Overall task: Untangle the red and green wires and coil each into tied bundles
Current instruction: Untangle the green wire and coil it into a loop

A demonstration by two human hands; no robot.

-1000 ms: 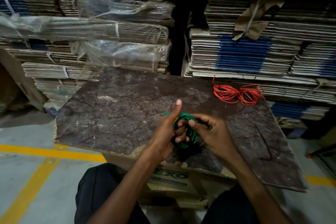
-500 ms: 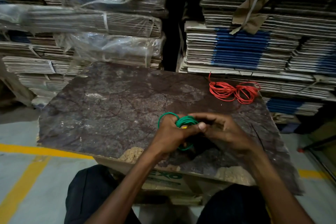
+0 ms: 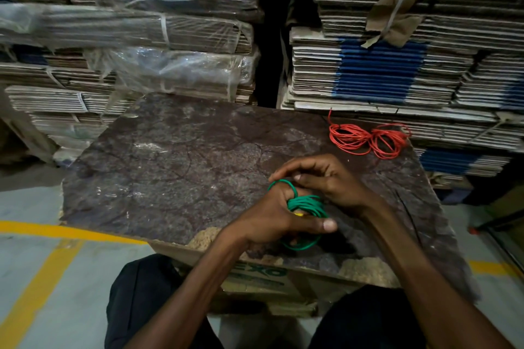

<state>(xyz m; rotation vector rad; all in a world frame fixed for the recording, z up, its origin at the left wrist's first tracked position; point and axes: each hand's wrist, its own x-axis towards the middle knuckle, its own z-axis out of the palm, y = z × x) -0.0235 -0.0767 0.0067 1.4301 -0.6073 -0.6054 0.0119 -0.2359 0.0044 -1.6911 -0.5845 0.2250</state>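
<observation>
The left hand grips the green coil, fingers curled round the bundle and the thumb laid across its near side; part of the coil shows below the thumb. One green loop rises from the bundle over the top of the left hand. The right hand sits just behind and right of the coil, fingers curled, fingertips at that loop; whether it pinches the wire I cannot tell. Both hands are over the near right part of the table. The red coil lies loose at the far right corner of the table, well apart from both hands, beside stacked cardboard
</observation>
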